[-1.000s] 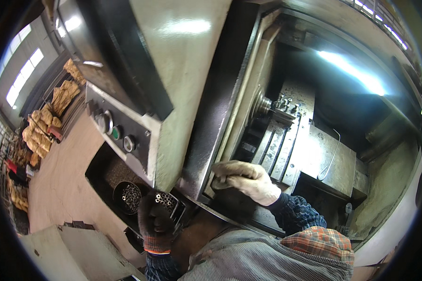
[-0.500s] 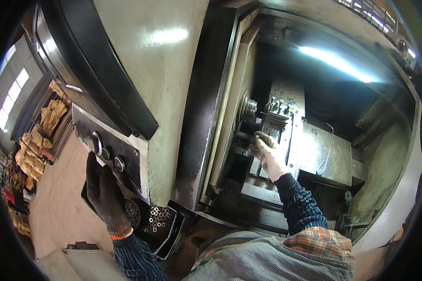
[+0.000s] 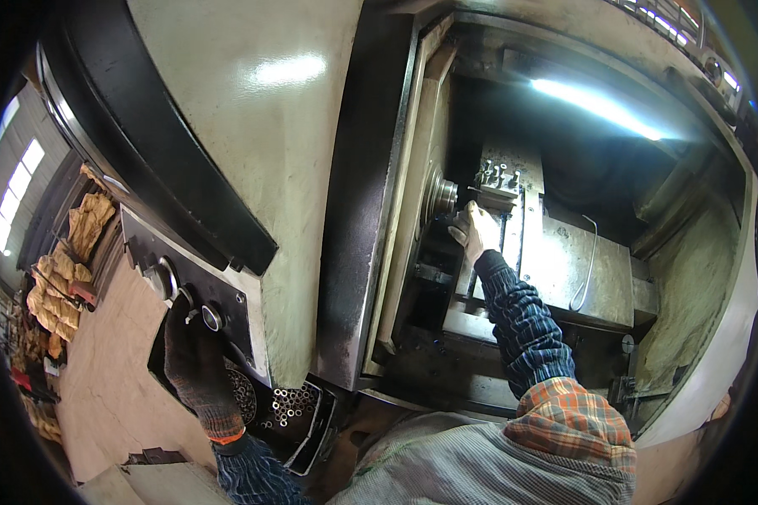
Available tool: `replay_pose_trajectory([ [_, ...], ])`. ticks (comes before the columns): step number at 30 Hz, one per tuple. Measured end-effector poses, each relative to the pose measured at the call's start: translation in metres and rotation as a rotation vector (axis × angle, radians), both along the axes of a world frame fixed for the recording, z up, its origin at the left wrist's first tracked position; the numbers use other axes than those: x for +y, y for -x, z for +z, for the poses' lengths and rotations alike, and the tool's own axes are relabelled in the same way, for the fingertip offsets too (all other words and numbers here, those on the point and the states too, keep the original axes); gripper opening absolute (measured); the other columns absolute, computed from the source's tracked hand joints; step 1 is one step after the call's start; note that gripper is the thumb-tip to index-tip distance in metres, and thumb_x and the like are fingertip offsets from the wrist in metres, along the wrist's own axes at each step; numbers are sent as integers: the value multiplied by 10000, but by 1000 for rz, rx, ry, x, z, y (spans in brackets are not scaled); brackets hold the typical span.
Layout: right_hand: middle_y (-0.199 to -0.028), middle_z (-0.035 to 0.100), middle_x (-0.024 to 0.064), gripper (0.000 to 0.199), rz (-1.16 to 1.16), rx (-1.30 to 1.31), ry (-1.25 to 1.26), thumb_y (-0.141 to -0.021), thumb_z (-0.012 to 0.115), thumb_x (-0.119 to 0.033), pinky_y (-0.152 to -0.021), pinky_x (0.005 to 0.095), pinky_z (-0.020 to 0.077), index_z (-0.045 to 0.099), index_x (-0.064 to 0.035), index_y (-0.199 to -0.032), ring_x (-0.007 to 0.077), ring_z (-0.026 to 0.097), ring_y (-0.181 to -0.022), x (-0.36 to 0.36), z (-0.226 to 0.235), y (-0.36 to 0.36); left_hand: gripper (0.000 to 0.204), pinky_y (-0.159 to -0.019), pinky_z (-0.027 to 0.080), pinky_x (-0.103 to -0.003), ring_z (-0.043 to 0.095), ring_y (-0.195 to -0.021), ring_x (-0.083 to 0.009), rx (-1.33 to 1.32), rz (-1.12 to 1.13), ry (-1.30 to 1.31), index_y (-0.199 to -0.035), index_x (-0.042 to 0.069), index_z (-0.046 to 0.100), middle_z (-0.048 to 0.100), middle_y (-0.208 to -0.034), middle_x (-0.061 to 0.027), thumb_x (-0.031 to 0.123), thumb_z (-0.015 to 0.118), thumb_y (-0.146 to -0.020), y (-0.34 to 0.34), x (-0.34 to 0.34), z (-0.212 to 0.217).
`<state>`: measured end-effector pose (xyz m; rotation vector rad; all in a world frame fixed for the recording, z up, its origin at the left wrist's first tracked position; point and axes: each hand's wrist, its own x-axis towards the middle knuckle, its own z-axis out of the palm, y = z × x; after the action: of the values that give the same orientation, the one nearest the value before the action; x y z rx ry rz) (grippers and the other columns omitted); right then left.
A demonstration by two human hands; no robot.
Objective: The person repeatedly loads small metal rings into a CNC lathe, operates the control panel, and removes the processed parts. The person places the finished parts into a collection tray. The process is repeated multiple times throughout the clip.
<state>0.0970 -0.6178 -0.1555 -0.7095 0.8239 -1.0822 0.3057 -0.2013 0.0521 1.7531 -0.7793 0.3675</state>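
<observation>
My left hand (image 3: 195,364), in a dark glove with an orange cuff, reaches up to the black control panel (image 3: 236,337). Its stretched fingertips are at a round button (image 3: 185,296), beside a ringed knob (image 3: 212,317); it holds nothing visible. Inside the lathe, my right hand (image 3: 478,233) wears a pale glove. Its fingers are pinched together close to the metal chuck (image 3: 444,196), just below the tool holder (image 3: 499,187) with its several upright bolts. Whatever lies between those fingertips is too small or hidden to make out.
Below the panel, a dark tray (image 3: 312,438) holds several small metal rings (image 3: 290,404). A bent metal rod (image 3: 589,261) lies on the machine's pale cover (image 3: 606,290). The thick door frame (image 3: 366,185) stands between my arms. Yellowish bundles (image 3: 63,278) are stacked far left.
My right hand has moved up and further in, toward the chuck and tool holder. The left hand has shifted slightly right and down, its fingers now at the button instead of the leftmost knob.
</observation>
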Motion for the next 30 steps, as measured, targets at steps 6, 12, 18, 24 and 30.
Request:
replay_pose_trajectory([
  [6, -1466, 365, 198, 587, -42, -127, -102, -986, 542, -380, -988, 515, 475, 349, -42, -1426, 376, 429, -1321, -27, -8, -13, 403, -936, 479, -324, 593, -1113, -214, 189, -109, 161, -1332, -41, 532, 615, -1259, -135, -39, 469, -934, -13, 1, -7],
  [12, -1292, 532, 179, 499, -54, 200, 159, -970, 516, -401, -934, 504, 479, 476, -11, -1278, 327, 557, -1157, -72, -53, -25, 402, -1011, 446, -368, 530, -1206, -264, 253, -248, 354, -1358, -79, 473, 513, -1370, -184, -17, 452, -961, -16, -4, -25],
  [18, -974, 600, 121, 368, -231, -107, -130, -987, 506, -344, -707, 324, 529, 559, -6, -1124, 203, 601, -811, -50, -32, -28, 475, -992, 464, -432, 538, -1185, -337, 170, -307, 196, -1417, -32, 398, 493, -1348, -252, 213, 424, -1011, -13, 0, -24],
  [24, -994, 674, 97, 421, -250, 109, 0, -984, 516, -360, -661, 286, 501, 576, 8, -1180, 172, 601, -743, -13, 14, 5, 457, -1007, 444, -400, 503, -1234, -288, 136, -202, 126, -1429, -30, 395, 468, -1401, -192, 175, 441, -1023, -22, 8, -23],
  [30, -998, 674, 126, 399, -195, 488, 307, -973, 542, -340, -598, 292, 495, 595, 3, -1171, 150, 627, -706, -21, 23, 9, 474, -1013, 443, -374, 512, -1230, -290, 57, -117, 55, -1414, -60, 412, 483, -1394, -211, 143, 460, -989, -22, 7, -20],
])
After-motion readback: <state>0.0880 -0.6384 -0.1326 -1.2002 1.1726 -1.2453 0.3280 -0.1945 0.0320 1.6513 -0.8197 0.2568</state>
